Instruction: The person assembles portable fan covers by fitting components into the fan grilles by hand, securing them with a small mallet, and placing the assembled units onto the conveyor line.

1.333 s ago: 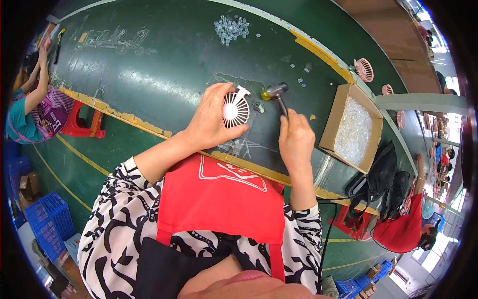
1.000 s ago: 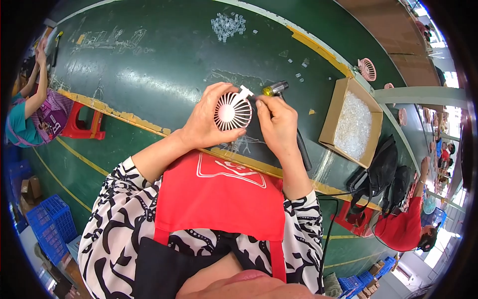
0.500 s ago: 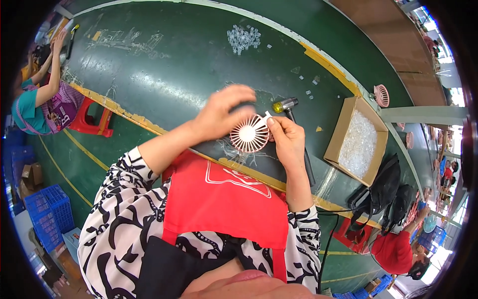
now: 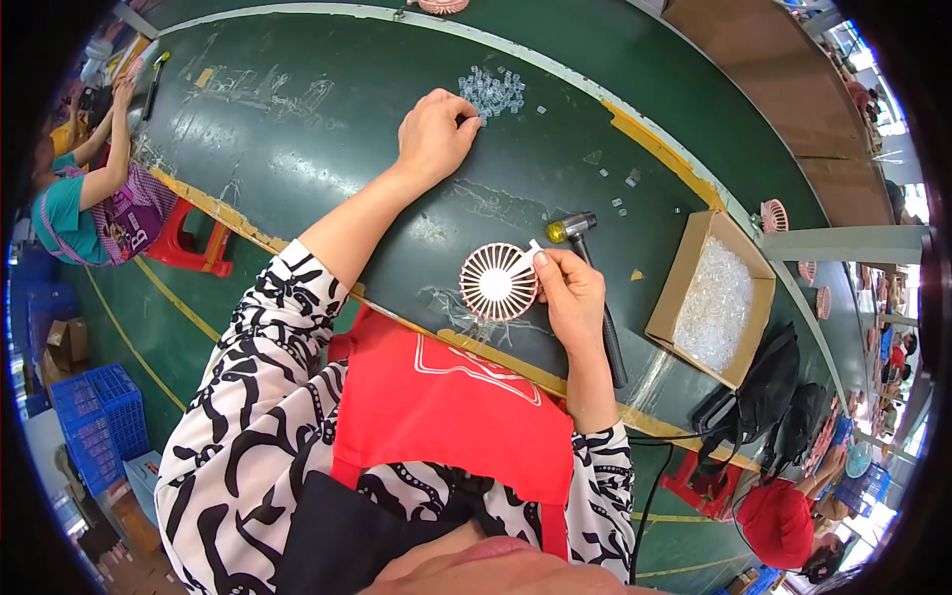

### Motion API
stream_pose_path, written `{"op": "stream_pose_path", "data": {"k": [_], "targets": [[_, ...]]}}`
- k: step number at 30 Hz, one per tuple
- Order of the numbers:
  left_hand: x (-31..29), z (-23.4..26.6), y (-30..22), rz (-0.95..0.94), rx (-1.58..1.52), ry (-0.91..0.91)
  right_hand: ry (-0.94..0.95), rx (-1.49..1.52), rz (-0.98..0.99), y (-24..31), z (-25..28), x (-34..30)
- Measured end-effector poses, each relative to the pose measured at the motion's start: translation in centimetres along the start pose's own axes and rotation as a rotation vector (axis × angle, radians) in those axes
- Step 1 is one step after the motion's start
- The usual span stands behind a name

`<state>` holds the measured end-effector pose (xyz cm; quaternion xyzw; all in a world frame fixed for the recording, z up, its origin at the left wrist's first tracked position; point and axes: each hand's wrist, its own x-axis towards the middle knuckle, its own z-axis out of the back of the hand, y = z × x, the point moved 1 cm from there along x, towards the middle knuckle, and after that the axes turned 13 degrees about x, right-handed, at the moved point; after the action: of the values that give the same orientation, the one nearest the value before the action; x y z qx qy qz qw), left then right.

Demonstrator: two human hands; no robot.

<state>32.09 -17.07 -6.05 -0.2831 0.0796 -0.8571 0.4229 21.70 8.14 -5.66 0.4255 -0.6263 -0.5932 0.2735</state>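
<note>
My right hand (image 4: 572, 293) pinches the edge of a round pink fan grille (image 4: 479, 295) with a white centre and white spokes, held over the near part of the green table. Farther out, my left hand (image 4: 435, 134) reaches to a pile of small clear plastic pieces (image 4: 496, 91). Its fingers are bent with the tips together at the pile's near left edge; whether a piece is between them is hidden. A mallet (image 4: 593, 266) with a yellow and black head lies just beyond my right hand, its dark handle running toward the table's edge.
A cardboard box (image 4: 684, 283) full of clear pieces stands on the right, with black bags (image 4: 759, 382) nearer me. Loose clear pieces (image 4: 617, 203) lie scattered before it. Co-workers sit at far left and lower right. Another mallet (image 4: 155, 85) lies far left.
My left hand has moved from beside the fan grille away to the pile of clear pieces. The right hand keeps its hold on the grille. Another pink grille shows at the top edge.
</note>
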Motion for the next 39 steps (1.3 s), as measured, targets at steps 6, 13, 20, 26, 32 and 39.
{"op": "stream_pose_path", "data": {"k": [6,13,20,26,32,39], "targets": [[-1.1,0.0,0.2,-0.189,-0.052,-0.142,0.006,0.007,0.016,-0.1,0.0,-0.1],[-4.0,3.3,-2.8,-0.017,-0.476,0.027,-0.044,0.008,-0.011,0.6,0.2,-0.1],[-7.9,5.2,-4.2,0.520,-1.258,0.784,0.038,0.158,0.021,1.5,-0.4,-0.2],[-8.7,5.6,-4.9,0.510,-1.329,0.918,0.070,0.198,-0.010,2.0,-0.8,-0.4],[-9.1,5.9,-5.0,0.450,-1.313,0.914,0.075,0.232,-0.047,1.9,-0.8,-0.5],[-9.0,6.2,-5.3,0.340,-1.223,0.867,0.077,0.318,-0.087,1.5,-0.6,-0.5]]}}
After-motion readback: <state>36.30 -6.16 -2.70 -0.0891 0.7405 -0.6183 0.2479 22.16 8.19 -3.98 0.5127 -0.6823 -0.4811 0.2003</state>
